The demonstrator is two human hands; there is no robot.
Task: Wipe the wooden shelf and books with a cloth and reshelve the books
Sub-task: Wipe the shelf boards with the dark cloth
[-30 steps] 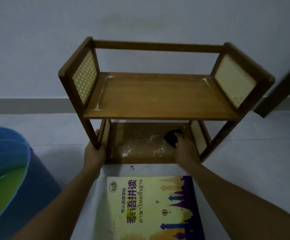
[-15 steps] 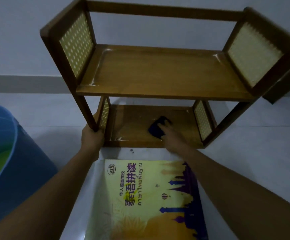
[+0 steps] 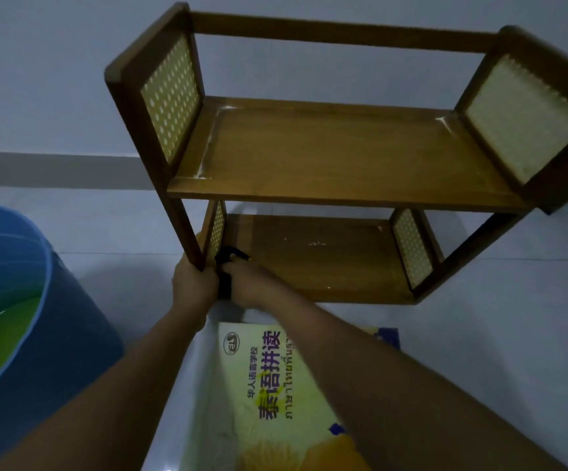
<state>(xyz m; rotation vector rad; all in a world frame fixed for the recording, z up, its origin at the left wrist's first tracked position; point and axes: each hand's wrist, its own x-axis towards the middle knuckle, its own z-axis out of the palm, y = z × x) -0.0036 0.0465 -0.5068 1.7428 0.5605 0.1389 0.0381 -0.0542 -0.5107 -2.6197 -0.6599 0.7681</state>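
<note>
A two-tier wooden shelf [image 3: 337,161] with woven side panels stands on the pale floor against the wall. My left hand [image 3: 192,283] grips its front left leg near the bottom. At the left end of the lower board, my right hand [image 3: 248,282] presses a dark cloth [image 3: 226,266], most of it hidden between my hands. A yellow book [image 3: 275,396] with purple print lies flat on the floor in front of the shelf, under my right forearm.
A blue bucket [image 3: 48,334] with greenish liquid stands on the floor at the left. A dark wooden door frame edge shows behind the shelf's right side. A grey skirting band runs along the wall.
My right hand has swept the cloth leftward along the lower board, from its right end to its left end. The white specks on that board are mostly gone. My left hand kept its hold.
</note>
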